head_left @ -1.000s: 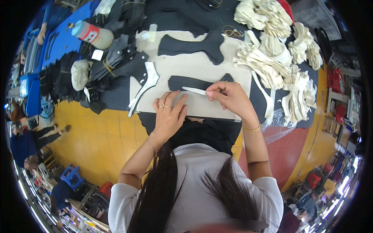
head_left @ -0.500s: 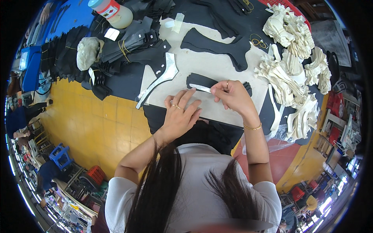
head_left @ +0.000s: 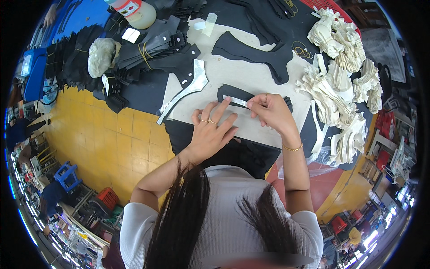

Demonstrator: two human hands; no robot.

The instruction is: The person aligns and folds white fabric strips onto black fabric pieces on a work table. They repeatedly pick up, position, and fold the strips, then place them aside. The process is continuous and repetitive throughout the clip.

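Observation:
A narrow white strip (head_left: 236, 101) lies across a small black cut piece (head_left: 233, 93) on a beige board (head_left: 251, 76). My right hand (head_left: 271, 113) pinches the strip's right end with fingers closed. My left hand (head_left: 211, 131) lies flat with fingers spread, and its fingertips press near the strip's left end. A curved silver template (head_left: 188, 89) rests on the board to the left of my hands. A larger black cut piece (head_left: 255, 51) sits farther back on the board.
Piles of cream cut pieces (head_left: 340, 85) crowd the right side. Bundles of black pieces (head_left: 152, 47) held by rubber bands, a grey lump (head_left: 101, 56) and a white jar (head_left: 134, 10) stand at the back left. Yellow floor tiles (head_left: 116, 139) show to the left.
Both hands stay on the strip and black piece. The view has shifted, so the board and hands sit a little higher and further right in the picture.

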